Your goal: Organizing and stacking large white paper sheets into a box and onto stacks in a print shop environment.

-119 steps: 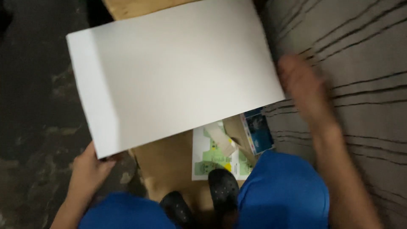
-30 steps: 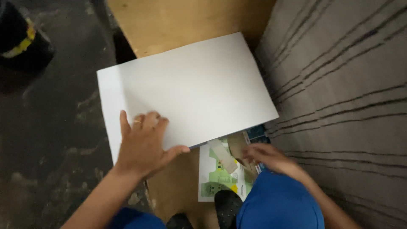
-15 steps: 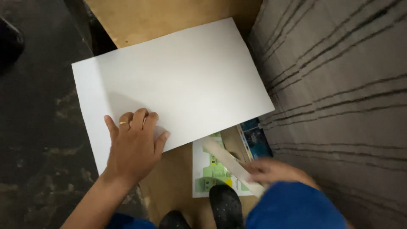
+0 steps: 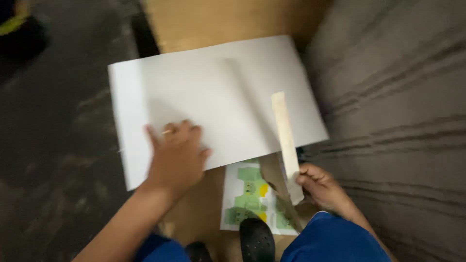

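A large white sheet of card [image 4: 213,92] lies on a wooden board [image 4: 228,19]. My left hand [image 4: 177,155] presses flat on the sheet's near left part, fingers spread, a ring on one finger. My right hand [image 4: 323,187] grips the lower end of a pale wooden ruler [image 4: 285,133], which stands up over the sheet's right part and casts a shadow on it. Below the sheet, a printed paper with green and yellow shapes [image 4: 247,194] lies partly covered by the ruler's shadow.
A grey striped rug [image 4: 398,111] fills the right side. Dark floor [image 4: 53,121] lies on the left, with a dark object with a yellow band [image 4: 19,19] at the top left. My blue trouser legs [image 4: 335,240] and dark shoe [image 4: 256,240] are at the bottom.
My right hand has lifted the ruler from the printed paper up over the white sheet. My left hand stays pressed on the sheet. The view has shifted slightly.
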